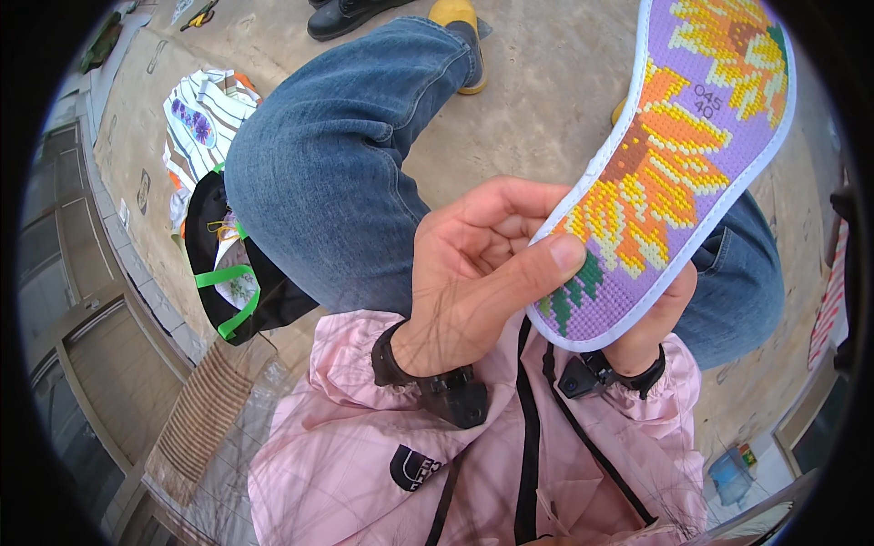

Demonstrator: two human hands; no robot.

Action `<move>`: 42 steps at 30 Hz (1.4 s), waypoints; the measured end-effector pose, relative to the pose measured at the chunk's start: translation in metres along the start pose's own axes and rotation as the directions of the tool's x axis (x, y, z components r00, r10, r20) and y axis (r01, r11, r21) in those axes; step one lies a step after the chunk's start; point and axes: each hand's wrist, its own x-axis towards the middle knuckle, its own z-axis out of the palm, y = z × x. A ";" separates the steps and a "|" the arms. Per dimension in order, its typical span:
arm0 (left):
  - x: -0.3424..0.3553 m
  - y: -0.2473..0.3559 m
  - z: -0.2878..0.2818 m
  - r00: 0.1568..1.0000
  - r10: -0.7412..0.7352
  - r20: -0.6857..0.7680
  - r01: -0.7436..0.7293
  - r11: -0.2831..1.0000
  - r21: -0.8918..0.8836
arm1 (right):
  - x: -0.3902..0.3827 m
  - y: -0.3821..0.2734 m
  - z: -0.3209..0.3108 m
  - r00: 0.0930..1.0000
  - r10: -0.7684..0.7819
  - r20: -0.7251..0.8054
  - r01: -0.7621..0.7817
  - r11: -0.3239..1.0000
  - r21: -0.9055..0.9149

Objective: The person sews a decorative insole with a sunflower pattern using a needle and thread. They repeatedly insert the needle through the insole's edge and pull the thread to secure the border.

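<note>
A cross-stitched insole (628, 173) with yellow and orange flowers, green leaves, a purple ground and a white edge is held up at the right of my lap. My left hand (482, 273) grips its lower left edge, thumb on the stitched face and fingers bent behind. Behind its lower right edge is my right hand (651, 323). The insole covers most of that hand's fingers, so whether they hold anything is hidden. No needle or thread shows on the face.
To my left, a black bag (208, 218) with green handles holds pale items and yellow thread. Beyond it lies a striped cloth (208, 105) with a purple motif. Yellow-handled scissors (198, 16) and black shoes (350, 16) lie farther off. A blue bin (731, 478) stands lower right.
</note>
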 end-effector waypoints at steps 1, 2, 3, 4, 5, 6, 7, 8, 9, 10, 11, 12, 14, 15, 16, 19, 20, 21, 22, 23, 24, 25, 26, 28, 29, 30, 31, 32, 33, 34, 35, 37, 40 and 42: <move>0.000 0.000 0.000 1.000 0.009 0.000 -0.009 1.000 0.013 | 0.000 0.000 0.000 1.000 -0.022 -0.004 0.021 1.000 -0.018; 0.000 0.000 0.001 1.000 0.014 0.000 -0.014 1.000 0.018 | 0.001 0.001 0.000 0.999 -0.042 0.000 0.042 0.999 -0.014; 0.000 0.000 0.001 1.000 0.019 -0.001 -0.019 1.000 0.022 | 0.001 0.001 0.000 0.999 -0.053 0.006 0.053 0.998 -0.024; 0.000 0.000 0.001 1.000 0.025 -0.001 -0.025 0.999 0.028 | 0.001 0.002 0.000 0.998 -0.064 0.012 0.064 0.997 -0.034; 0.000 0.000 0.001 1.000 0.028 0.001 -0.028 0.999 0.031 | 0.001 0.002 -0.002 0.998 -0.065 0.020 0.066 0.996 -0.060; 0.000 0.001 0.001 0.999 0.032 0.002 -0.032 0.999 0.034 | 0.001 0.001 -0.002 0.998 -0.064 0.023 0.066 0.996 -0.068; 0.000 0.001 0.002 0.999 0.035 0.004 -0.035 0.999 0.038 | 0.001 0.001 -0.002 0.998 -0.063 0.025 0.065 0.995 -0.076; 0.000 0.001 0.002 0.999 0.033 0.004 -0.033 0.999 0.031 | 0.001 0.001 -0.002 0.998 -0.060 0.021 0.061 0.996 -0.068; 0.000 0.000 0.002 1.000 0.031 0.004 -0.031 0.999 0.025 | 0.000 0.001 -0.002 0.999 -0.045 0.020 0.046 0.998 -0.050; 0.000 0.000 0.001 1.000 0.030 0.004 -0.030 0.999 0.017 | 0.000 0.001 -0.002 0.999 -0.031 0.019 0.032 0.999 -0.033; -0.001 0.000 0.002 1.000 0.023 -0.001 -0.023 1.000 0.002 | -0.001 0.002 -0.002 1.000 -0.005 0.021 0.005 1.000 -0.008; -0.001 0.000 0.002 1.000 0.017 -0.006 -0.017 1.000 -0.014 | -0.001 0.002 -0.002 1.000 0.013 0.026 -0.014 1.000 0.011; -0.002 0.000 0.003 1.000 0.013 -0.010 -0.013 1.000 -0.018 | -0.001 0.002 -0.003 0.999 0.041 0.034 -0.042 0.998 0.040; -0.002 0.001 0.003 1.000 0.019 -0.011 -0.019 1.000 -0.007 | -0.001 0.003 -0.003 0.999 0.035 0.039 -0.037 0.998 0.049; -0.002 0.001 0.004 1.000 0.025 -0.011 -0.025 1.000 0.005 | -0.001 0.003 -0.003 0.999 0.029 0.045 -0.032 0.998 0.058; -0.003 -0.001 0.002 0.997 0.083 -0.001 -0.083 0.996 0.043 | -0.001 0.006 -0.002 0.999 -0.020 0.046 0.016 0.995 0.096; -0.003 -0.001 0.001 0.997 0.073 -0.010 -0.072 0.997 0.039 | 0.000 0.006 0.000 0.999 -0.027 0.036 0.023 0.992 0.121; -0.003 -0.001 0.001 0.998 0.062 -0.018 -0.061 0.998 0.034 | 0.002 0.006 0.001 0.998 -0.054 0.039 0.049 0.991 0.128; -0.003 0.000 0.000 0.998 0.052 -0.025 -0.051 0.998 0.032 | 0.003 0.005 0.002 0.996 -0.083 0.041 0.076 0.987 0.138; -0.003 -0.002 -0.001 1.000 0.013 -0.017 -0.014 0.998 -0.059 | 0.007 0.005 0.003 0.990 -0.132 0.057 0.123 0.984 0.132; -0.001 -0.005 -0.003 1.000 -0.025 -0.006 0.024 0.989 -0.148 | 0.009 0.003 0.002 0.979 -0.190 0.081 0.183 0.980 0.084; 0.001 -0.006 -0.006 0.998 -0.065 0.007 0.065 0.971 -0.230 | 0.012 0.002 0.003 0.964 -0.245 0.103 0.242 0.969 0.042; 0.003 -0.003 -0.009 0.985 -0.146 0.095 0.171 0.919 -0.355 | 0.015 -0.002 0.001 0.942 -0.305 0.138 0.313 0.949 -0.041; 0.007 -0.007 -0.018 0.929 -0.239 0.282 0.362 0.743 -0.563 | 0.016 -0.007 0.001 0.917 -0.371 0.147 0.391 0.910 -0.139; 0.009 -0.009 -0.020 0.895 -0.239 0.377 0.439 0.624 -0.647 | 0.015 -0.012 0.003 0.915 -0.370 0.157 0.393 0.906 -0.156; 0.006 -0.008 -0.016 0.902 -0.316 0.295 0.428 0.560 -0.710 | 0.015 -0.018 0.003 0.914 -0.369 0.167 0.396 0.902 -0.174; 0.006 -0.011 -0.017 0.890 -0.318 0.326 0.451 0.518 -0.727 | 0.013 -0.020 0.003 0.914 -0.365 0.178 0.396 0.898 -0.194; 0.007 -0.014 -0.020 0.878 -0.319 0.356 0.473 0.474 -0.743 | 0.016 -0.016 0.003 0.892 -0.419 0.167 0.448 0.864 -0.228; 0.007 -0.016 -0.022 0.866 -0.318 0.386 0.495 0.428 -0.756 | 0.015 -0.016 0.002 0.895 -0.409 0.181 0.443 0.866 -0.233; 0.007 -0.016 -0.021 0.859 -0.341 0.381 0.501 0.412 -0.761 | 0.016 -0.019 0.001 0.895 -0.398 0.201 0.438 0.866 -0.239; 0.006 -0.015 -0.020 0.852 -0.364 0.377 0.507 0.396 -0.766 | 0.017 -0.021 0.000 0.896 -0.386 0.221 0.434 0.867 -0.245; 0.006 -0.015 -0.020 0.843 -0.378 0.383 0.516 0.366 -0.774 | 0.017 -0.023 -0.001 0.894 -0.385 0.228 0.435 0.868 -0.238; 0.005 -0.019 -0.023 0.840 -0.356 0.408 0.524 0.343 -0.779 | 0.017 -0.023 0.000 0.892 -0.395 0.219 0.440 0.869 -0.225; 0.005 -0.020 -0.025 0.838 -0.351 0.419 0.532 0.346 -0.773 | 0.018 -0.022 0.000 0.888 -0.406 0.215 0.450 0.864 -0.227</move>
